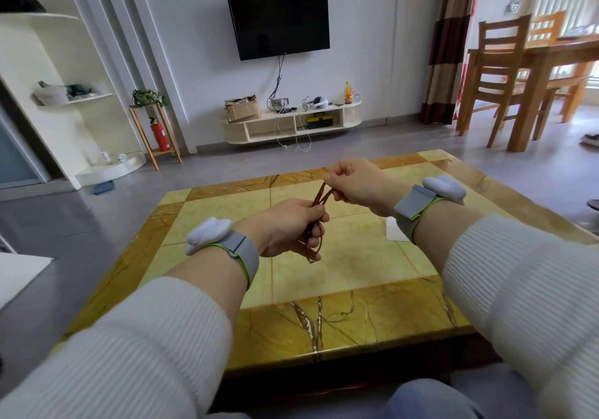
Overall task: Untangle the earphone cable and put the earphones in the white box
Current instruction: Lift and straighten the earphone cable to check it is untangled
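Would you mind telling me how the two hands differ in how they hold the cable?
The left hand sits lower and nearer, gripping the bunched cable with loops hanging below it. The right hand is higher and farther, pinching the strands' upper end. Both wear grey wristbands and are above the table.

Both hands are raised above the surface; the left hand nearer, the right hand farther; the cable strung between them; the box, seemingly resting there, lies behind the right wrist.
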Available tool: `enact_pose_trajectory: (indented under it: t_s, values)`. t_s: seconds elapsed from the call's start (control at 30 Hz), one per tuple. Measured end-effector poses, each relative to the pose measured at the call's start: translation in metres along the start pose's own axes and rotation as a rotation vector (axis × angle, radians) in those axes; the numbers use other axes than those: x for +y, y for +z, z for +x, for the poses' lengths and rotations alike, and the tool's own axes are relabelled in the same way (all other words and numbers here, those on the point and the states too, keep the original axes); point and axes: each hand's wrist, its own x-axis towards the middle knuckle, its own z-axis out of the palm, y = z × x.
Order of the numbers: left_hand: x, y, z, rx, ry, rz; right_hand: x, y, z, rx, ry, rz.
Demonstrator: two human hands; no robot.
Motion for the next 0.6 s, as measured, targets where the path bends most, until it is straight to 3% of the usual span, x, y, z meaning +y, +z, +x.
enact_pose_trajectory:
  t_s: [0.23, 0.43, 0.6]
  values:
    - [-0.005, -0.008, 0.010, 0.106, -0.099, 0.205, 0.009, -0.005, 0.005, -0.024, -0.115, -0.436]
    - [-0.003, -0.007, 0.018, 0.069, -0.099, 0.328, 0.004, 0.001, 0.000, -0.365, -0.400, -0.885]
    - [-0.004, -0.006, 0.023, -0.024, -0.087, 0.302, 0.019, 0.005, 0.006, -0.400, -0.401, -1.079]
